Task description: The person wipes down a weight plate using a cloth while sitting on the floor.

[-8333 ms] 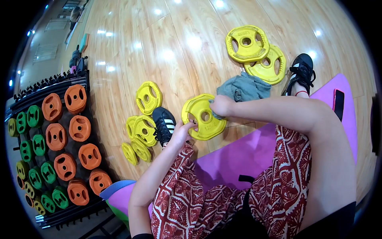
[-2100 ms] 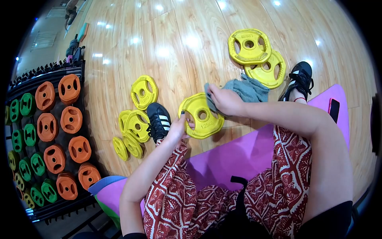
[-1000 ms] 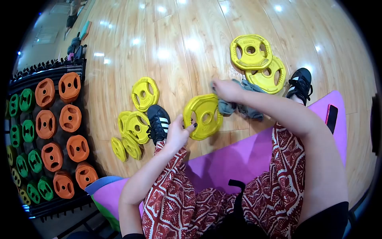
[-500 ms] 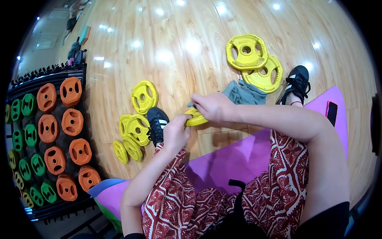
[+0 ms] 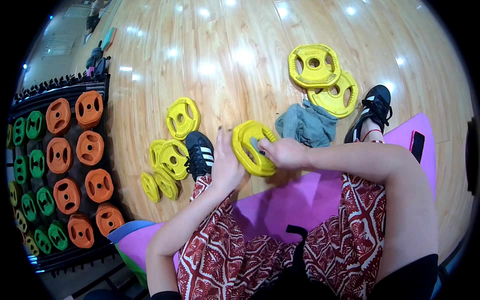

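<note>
A yellow weight plate (image 5: 243, 150) is held up, slightly tilted, between my hands. My left hand (image 5: 227, 162) lies against its left side, fingers stretched upward. My right hand (image 5: 282, 152) is closed at the middle of the plate, pinching a bit of grey cloth against its face. A crumpled grey cloth (image 5: 306, 124) lies on the floor just above my right hand. Beyond it, one yellow plate (image 5: 314, 66) overlaps another yellow plate (image 5: 336, 95). More yellow plates (image 5: 183, 118) lie on the floor to the left, beside my shoe.
A rack (image 5: 75, 87) of orange and green plates stands at the left. A purple mat (image 5: 280, 202) is beneath my legs, with a phone (image 5: 417, 145) on its right part. My black shoes (image 5: 376, 107) rest on the wooden floor. A person's legs (image 5: 92, 22) show at the top left.
The plate has turned from nearly edge-on to show its face. My left hand has opened along its side, and my right hand has moved right and down onto its middle.
</note>
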{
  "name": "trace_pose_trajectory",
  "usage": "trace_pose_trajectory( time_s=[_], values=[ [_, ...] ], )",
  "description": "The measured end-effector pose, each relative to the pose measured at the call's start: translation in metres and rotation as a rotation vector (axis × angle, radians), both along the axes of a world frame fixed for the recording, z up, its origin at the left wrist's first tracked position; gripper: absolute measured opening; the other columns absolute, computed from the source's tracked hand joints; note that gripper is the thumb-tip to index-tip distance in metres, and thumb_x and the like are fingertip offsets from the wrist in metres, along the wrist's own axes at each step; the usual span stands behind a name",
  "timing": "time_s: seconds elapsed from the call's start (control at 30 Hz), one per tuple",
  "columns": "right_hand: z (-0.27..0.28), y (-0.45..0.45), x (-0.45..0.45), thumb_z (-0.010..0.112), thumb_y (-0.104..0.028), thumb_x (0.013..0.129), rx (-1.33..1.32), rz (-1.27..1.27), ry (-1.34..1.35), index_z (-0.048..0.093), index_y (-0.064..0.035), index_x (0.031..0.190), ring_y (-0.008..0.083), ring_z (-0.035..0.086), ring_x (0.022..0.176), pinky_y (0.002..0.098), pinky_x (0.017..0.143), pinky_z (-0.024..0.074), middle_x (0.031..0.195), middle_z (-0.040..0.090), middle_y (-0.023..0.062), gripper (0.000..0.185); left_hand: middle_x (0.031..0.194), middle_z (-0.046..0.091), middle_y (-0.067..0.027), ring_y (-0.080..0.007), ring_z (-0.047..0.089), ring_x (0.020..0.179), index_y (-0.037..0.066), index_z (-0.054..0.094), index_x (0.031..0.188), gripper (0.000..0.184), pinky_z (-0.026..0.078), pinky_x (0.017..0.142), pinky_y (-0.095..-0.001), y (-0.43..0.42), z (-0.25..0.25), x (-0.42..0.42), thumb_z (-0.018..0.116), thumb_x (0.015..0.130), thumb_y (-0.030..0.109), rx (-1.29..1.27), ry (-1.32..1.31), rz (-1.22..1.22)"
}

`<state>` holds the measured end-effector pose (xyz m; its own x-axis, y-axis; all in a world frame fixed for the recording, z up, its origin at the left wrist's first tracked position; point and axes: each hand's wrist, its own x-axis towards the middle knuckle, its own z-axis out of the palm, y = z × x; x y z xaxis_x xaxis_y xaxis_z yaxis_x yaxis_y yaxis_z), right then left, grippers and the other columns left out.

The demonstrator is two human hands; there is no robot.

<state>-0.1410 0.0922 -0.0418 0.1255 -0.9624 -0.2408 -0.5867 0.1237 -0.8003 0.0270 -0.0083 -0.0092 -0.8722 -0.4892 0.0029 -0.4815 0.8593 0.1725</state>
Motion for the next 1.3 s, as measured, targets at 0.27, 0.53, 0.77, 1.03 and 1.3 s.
trace_pose_trajectory(
  time_s=[0.27,0.53,0.77,1.03,1.3],
  values=[
    [-0.042,-0.022,-0.024,0.049,-0.012,0.076,0.194,0.054,0.282,0.041,-0.0061,0.100,0.0363,0.056,0.067,0.0448,0.057,0.0426,0.071,0.057,0.0173,0.027,0.115,0.049,-0.0134,-0.0270,0.056,0.097,0.008,0.026,0.129,0.042,0.048,0.079,-0.0413,-0.032,0.008,0.012,0.033,0.087,0.007,1.519,0.235,0.933],
    [0.008,-0.073,0.022,0.041,-0.021,0.085,-0.154,-0.296,-0.009,0.042,-0.0067,0.098,0.0369,0.057,0.069,0.0455,0.060,0.0432,0.071,0.058,0.0167,0.020,0.105,0.055,-0.0088,-0.0212,0.058,0.090,0.008,0.040,0.112,0.032,0.048,0.075,-0.0309,-0.031,0.009,0.014,0.048,0.082,0.017,1.537,0.136,0.971],
    [-0.023,-0.061,0.036,0.044,-0.020,0.080,-0.423,-0.085,0.130,0.040,-0.0064,0.101,0.0312,0.060,0.071,0.0410,0.056,0.0457,0.079,0.061,0.0129,0.026,0.094,0.059,-0.0089,-0.0182,0.060,0.083,0.005,0.040,0.108,0.034,0.050,0.071,-0.0314,-0.023,0.005,0.016,0.058,0.080,0.012,1.475,0.012,0.754],
    [-0.020,-0.055,0.002,0.045,-0.014,0.079,-0.088,-0.190,0.251,0.039,-0.0069,0.102,0.0317,0.060,0.073,0.0416,0.058,0.0458,0.083,0.060,0.0149,0.025,0.089,0.059,-0.0113,-0.0190,0.062,0.075,0.001,0.038,0.107,0.037,0.053,0.065,-0.0285,-0.026,0.003,0.014,0.060,0.078,0.010,1.494,0.012,0.761],
    [0.008,-0.061,0.050,0.045,-0.021,0.079,-0.221,0.009,0.158,0.040,-0.0115,0.107,0.0321,0.060,0.067,0.0417,0.053,0.0456,0.074,0.059,0.0144,0.030,0.085,0.058,-0.0091,-0.0161,0.061,0.072,0.002,0.043,0.105,0.034,0.050,0.064,-0.0271,-0.022,0.000,0.016,0.060,0.078,0.015,1.445,-0.075,0.743]
  ],
)
